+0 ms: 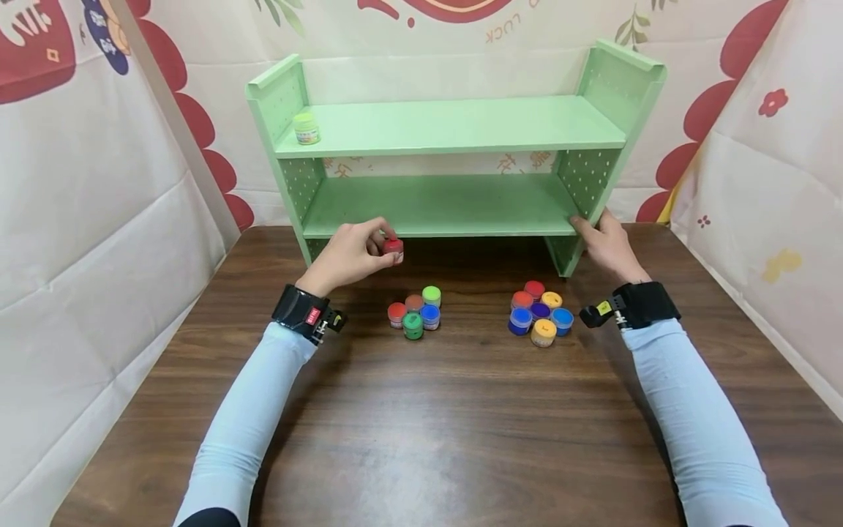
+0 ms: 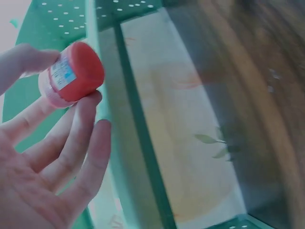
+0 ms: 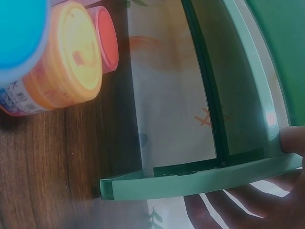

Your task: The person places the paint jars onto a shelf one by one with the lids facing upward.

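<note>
My left hand (image 1: 349, 252) pinches a small red-lidded jar (image 1: 393, 247) between thumb and fingers, just in front of the lower board of a green two-tier shelf (image 1: 454, 124). In the left wrist view, the red jar (image 2: 71, 74) is tilted and shows a white-and-blue label. At the shelf's right side, my right hand (image 1: 609, 245) grips the side panel, its thumb on the front of the lower board and its fingers around the outside. The right wrist view shows the fingers (image 3: 238, 205) partly hidden behind that panel (image 3: 200, 183). A lime-green jar (image 1: 306, 129) stands on the upper board's left end.
On the brown wooden table (image 1: 421, 424), a left cluster holds several jars, including a dark green one (image 1: 413, 326). Several more stand in a right cluster, a yellow jar (image 1: 543, 333) at its front. Printed white cloth (image 1: 99, 219) hangs at the back and both sides.
</note>
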The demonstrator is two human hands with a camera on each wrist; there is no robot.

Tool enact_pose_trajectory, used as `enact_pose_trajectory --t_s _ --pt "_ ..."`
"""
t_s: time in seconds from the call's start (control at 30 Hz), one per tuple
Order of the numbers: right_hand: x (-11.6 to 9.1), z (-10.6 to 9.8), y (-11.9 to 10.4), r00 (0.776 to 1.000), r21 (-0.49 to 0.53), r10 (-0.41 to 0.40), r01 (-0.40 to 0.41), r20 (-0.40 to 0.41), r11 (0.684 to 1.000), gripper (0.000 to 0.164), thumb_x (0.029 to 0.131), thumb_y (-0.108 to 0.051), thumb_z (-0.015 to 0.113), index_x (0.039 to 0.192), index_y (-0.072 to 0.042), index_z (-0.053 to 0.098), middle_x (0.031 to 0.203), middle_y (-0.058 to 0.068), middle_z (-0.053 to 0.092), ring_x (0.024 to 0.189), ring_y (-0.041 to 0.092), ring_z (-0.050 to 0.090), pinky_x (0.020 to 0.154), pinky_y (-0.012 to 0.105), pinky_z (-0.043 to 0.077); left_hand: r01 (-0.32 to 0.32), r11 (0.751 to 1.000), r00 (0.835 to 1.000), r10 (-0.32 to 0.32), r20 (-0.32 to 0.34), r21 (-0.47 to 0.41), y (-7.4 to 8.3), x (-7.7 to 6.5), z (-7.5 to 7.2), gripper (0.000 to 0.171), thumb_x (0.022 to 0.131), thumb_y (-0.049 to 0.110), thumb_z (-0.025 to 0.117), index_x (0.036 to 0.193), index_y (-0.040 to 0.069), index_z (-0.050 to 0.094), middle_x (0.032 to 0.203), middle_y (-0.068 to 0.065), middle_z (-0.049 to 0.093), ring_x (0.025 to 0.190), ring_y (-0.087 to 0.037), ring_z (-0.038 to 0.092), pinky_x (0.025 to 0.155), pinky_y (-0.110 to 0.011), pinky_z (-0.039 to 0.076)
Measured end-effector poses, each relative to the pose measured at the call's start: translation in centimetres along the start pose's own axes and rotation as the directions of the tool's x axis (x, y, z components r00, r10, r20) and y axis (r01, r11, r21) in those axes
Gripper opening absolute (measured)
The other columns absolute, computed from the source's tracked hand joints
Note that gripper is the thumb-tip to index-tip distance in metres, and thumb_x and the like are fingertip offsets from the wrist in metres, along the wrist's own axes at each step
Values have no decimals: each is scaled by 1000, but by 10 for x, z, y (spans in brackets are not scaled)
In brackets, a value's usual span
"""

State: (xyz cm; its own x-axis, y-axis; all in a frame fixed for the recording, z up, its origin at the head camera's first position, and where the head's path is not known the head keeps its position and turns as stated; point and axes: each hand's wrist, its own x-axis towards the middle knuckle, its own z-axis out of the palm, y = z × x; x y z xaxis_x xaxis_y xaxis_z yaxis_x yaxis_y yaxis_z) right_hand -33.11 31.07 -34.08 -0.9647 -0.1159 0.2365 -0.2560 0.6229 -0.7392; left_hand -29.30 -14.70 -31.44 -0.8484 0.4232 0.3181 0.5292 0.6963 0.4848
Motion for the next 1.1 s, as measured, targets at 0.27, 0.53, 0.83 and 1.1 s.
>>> enact_pose_trajectory --t_s 0.27,0.53,0.83,1.1 --pt "1 -3 -1 1000 -4 -11 11 -11 1000 67 110 -44 38 165 -11 18 158 29 41 135 41 49 91 23 40 -72 997 988 68 -137 -30 14 -1 -12 26 92 24 76 116 16 70 97 -5 77 76 -15 66 71 -32 51" --pt "-3 0 1 1000 16 -12 12 -10 1000 67 110 -42 38 165 -11 17 158 30 40 132 42 50 79 10 40 -114 990 941 79 -330 -86 16 -3 -22 26 92 25 77 115 13 72 96 -7 79 73 -16 67 66 -27 50" --pt "-3 0 1 1000 -7 -17 17 -19 1000 66 110 -41 38 165 -10 19 157 31 41 126 40 52 75 8 39 -144 988 890 103 -445 -59 24 1 -51 28 92 26 78 116 12 74 99 -10 79 70 -18 67 66 -21 49" --pt "-1 0 2 1000 -9 -20 20 -23 1000 65 110 -40 37 165 -9 19 155 32 42 124 41 54 72 8 42 -209 975 791 127 -599 -69 27 11 -73 25 91 20 77 114 9 75 100 -10 79 64 -5 63 65 -13 48"
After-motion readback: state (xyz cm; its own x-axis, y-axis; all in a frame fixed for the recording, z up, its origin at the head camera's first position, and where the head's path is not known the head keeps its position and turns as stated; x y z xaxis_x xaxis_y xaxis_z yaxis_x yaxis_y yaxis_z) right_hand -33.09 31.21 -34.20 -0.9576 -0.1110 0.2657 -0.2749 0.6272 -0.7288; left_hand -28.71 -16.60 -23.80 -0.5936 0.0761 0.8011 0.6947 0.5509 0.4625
